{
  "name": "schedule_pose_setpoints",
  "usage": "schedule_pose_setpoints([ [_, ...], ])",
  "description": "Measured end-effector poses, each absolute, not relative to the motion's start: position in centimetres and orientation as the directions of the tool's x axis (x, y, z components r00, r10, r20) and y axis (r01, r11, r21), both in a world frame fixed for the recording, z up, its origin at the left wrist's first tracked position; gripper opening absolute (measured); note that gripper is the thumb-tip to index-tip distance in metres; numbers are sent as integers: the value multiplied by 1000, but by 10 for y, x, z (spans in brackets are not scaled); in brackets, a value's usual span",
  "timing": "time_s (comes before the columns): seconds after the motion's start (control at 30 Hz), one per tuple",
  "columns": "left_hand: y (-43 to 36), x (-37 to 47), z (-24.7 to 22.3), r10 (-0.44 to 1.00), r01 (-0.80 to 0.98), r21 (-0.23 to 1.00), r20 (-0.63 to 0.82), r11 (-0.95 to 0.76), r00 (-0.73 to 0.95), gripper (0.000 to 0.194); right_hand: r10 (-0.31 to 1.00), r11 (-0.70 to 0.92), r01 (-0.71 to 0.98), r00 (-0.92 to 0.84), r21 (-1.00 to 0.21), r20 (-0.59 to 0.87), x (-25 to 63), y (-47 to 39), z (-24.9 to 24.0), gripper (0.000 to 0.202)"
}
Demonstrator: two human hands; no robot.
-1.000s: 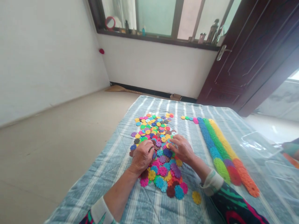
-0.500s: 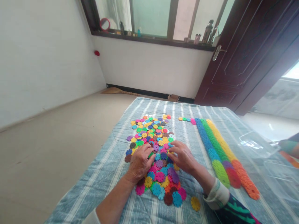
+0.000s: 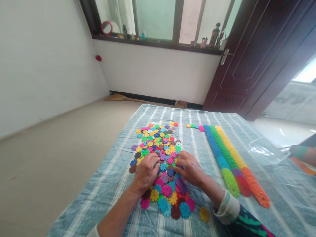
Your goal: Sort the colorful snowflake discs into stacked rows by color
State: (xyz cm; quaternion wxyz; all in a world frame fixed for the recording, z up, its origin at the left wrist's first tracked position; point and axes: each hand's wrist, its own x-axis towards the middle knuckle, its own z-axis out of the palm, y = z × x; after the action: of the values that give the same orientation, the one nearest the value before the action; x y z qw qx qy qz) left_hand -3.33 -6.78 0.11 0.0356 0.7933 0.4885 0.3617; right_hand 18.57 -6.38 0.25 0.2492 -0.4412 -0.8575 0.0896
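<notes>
A long heap of colourful plastic snowflake discs [image 3: 167, 190], round with notched edges, lies on the striped cloth in front of me. On the heap's left side is my left hand [image 3: 147, 171], its fingers curled down and closed; a bit of green shows by the thumb, but what it grips is mostly hidden. My right hand [image 3: 189, 168] rests against the heap's right side, fingers bent and apart, the tips touching discs. A single yellow disc [image 3: 204, 214] lies apart near the right forearm.
To the right are long overlapping rows of discs: blue [image 3: 212, 141], green [image 3: 223, 148] and yellow [image 3: 229, 144] ending in orange. Clear plastic boxes [image 3: 269, 149] stand farther right, beside another person's arm [image 3: 303, 153]. A dark red door [image 3: 237, 72] stands behind.
The view has shifted slightly, moving the scene a little left. Both hands stay at the heap, with only small finger movements.
</notes>
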Motion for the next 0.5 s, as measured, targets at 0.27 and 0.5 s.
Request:
schedule_pose_setpoints([
  [0.27,-19,-44,27,866,734,592,501,-331,-13,22,872,480,816,-403,-321,278,192,-47,11,10],
  [0.5,5,-72,-2,801,717,691,476,-86,-363,30,867,486,832,-421,-268,266,182,-31,20,9],
])
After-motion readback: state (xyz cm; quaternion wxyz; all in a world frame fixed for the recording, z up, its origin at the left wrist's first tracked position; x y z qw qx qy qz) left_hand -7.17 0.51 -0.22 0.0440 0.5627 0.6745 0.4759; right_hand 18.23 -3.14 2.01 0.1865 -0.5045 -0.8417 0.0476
